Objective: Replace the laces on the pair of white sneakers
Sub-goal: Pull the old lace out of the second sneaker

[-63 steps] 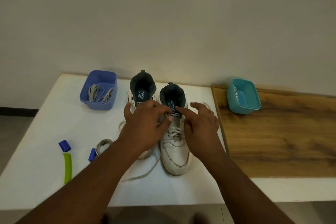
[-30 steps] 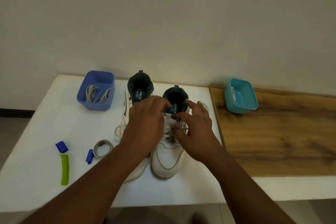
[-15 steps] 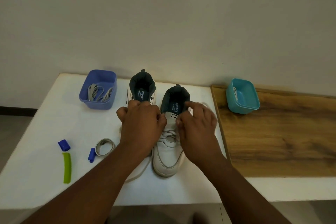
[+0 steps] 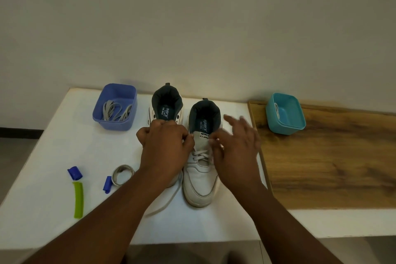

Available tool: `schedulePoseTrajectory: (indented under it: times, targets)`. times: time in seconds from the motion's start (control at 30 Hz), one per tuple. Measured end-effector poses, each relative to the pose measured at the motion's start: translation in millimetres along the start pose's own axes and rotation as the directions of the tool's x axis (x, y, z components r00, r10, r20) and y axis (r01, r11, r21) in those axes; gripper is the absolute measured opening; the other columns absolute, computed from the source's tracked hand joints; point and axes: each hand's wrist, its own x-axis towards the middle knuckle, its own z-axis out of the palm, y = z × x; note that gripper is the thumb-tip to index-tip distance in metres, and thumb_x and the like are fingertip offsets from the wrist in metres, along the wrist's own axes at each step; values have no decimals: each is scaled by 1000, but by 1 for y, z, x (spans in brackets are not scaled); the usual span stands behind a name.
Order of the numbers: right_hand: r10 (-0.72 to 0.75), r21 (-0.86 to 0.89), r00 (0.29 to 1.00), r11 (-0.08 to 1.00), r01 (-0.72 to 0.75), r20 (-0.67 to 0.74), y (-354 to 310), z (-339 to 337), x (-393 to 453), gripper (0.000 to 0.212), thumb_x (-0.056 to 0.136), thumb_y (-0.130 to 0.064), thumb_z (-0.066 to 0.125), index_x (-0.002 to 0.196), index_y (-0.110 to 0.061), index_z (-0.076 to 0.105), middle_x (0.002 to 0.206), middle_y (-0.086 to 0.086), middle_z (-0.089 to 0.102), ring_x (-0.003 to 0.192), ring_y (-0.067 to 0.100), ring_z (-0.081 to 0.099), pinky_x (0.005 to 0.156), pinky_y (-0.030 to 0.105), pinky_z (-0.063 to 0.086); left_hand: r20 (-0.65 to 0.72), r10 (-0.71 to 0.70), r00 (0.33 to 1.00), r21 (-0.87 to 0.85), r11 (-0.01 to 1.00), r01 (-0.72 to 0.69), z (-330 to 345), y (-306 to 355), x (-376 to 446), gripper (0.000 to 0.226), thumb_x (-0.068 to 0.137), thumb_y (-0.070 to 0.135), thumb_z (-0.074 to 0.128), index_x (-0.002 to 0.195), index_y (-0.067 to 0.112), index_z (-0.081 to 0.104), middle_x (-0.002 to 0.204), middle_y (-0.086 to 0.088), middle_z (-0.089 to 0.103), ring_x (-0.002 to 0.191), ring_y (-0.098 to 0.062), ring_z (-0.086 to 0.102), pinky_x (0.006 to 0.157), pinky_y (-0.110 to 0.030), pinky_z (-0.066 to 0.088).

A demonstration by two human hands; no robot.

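Right sneaker beside left sneaker, mid-table. Left hand grip curled at tongue edge; what it pinches hidden. Right hand blurred, fingers spread, holding nothing. Advice: brace shoe, draw lace free eyelet by eyelet, no yanking.

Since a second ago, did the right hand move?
Yes. The right hand opened and slid right, toward the teal tub, away from the sneaker's tongue.

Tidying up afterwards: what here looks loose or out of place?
A loose white lace trails across the white table from under the left hand. A coiled lace, two blue caps and a green strip lie scattered left.
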Motion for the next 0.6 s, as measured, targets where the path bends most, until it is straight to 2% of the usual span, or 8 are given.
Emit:
schedulePoseTrajectory:
  times: [0.1, 0.17, 0.2, 0.3, 0.37, 0.43, 0.5, 0.6]
  targets:
    - [270, 92, 944, 962, -256, -188, 21, -18, 9, 18, 100, -31, 50, 103, -23, 66, 130, 4, 57, 123, 28, 52, 103, 53, 43, 5, -11, 1000, -1, 1000, 11, -1, 0, 0, 28, 96, 44, 50, 83, 30, 71, 88, 14, 57, 108, -14, 46, 85, -35, 21]
    - [442, 212, 886, 887, -410, -137, 32, -20, 9, 15, 99, -28, 53, 109, -21, 63, 122, 5, 55, 116, 29, 53, 96, 46, 45, 4, -4, 1000, -16, 1000, 4, 1, 0, -1, 27, 95, 44, 51, 83, 30, 70, 88, 14, 57, 108, -13, 46, 87, -37, 22]
    - [449, 197, 889, 883, -427, -87, 32, -18, 9, 17, 98, -27, 56, 115, -24, 61, 126, 7, 53, 121, 31, 51, 98, 46, 44, 6, -1, 1000, -28, 1000, 2, 2, 0, -1, 27, 95, 44, 51, 83, 30, 70, 89, 14, 57, 108, -13, 45, 89, -38, 23]
    - [147, 79, 989, 986, -148, 19, 13, -4, 1, 44, 96, -30, 61, 138, -36, 52, 160, 11, 29, 152, 37, 18, 119, 52, 22, 4, -1, 1000, -67, 998, 1, 4, 0, 0, 26, 95, 44, 52, 81, 29, 68, 89, 14, 57, 109, -12, 46, 98, -41, 24]
    - [-57, 49, 996, 997, 53, 66, -2, 4, -2, 39, 96, -31, 63, 134, -40, 59, 167, 5, 21, 156, 34, 2, 122, 53, 6, -1, 0, 1000, -64, 998, 0, 5, 0, 1, 26, 95, 44, 52, 80, 30, 68, 88, 14, 56, 108, -12, 48, 101, -42, 26]
    - [-117, 9, 987, 993, 117, 113, -9, 8, -4, 19, 96, -31, 63, 111, -38, 72, 165, 5, 29, 156, 36, 5, 123, 58, 5, 3, 6, 1000, -68, 998, -6, 6, -2, 1, 25, 96, 44, 53, 80, 30, 67, 88, 14, 56, 108, -12, 49, 104, -43, 27]
    - [-94, -20, 991, 995, 97, 100, -5, 9, -3, 11, 96, -31, 63, 97, -36, 72, 160, 4, 39, 155, 36, 14, 123, 60, 8, 6, 7, 1000, -79, 997, -6, 6, -3, 0, 25, 95, 45, 54, 79, 31, 67, 87, 15, 55, 109, -11, 49, 105, -44, 25]
    - [44, -79, 992, 995, -53, -116, 13, -6, 5, 10, 98, -28, 59, 99, -31, 69, 146, 3, 52, 142, 33, 38, 117, 61, 24, 5, -7, 1000, -74, 997, 8, 5, -2, 0, 27, 96, 46, 53, 78, 31, 66, 87, 16, 54, 107, -10, 48, 105, -44, 24]
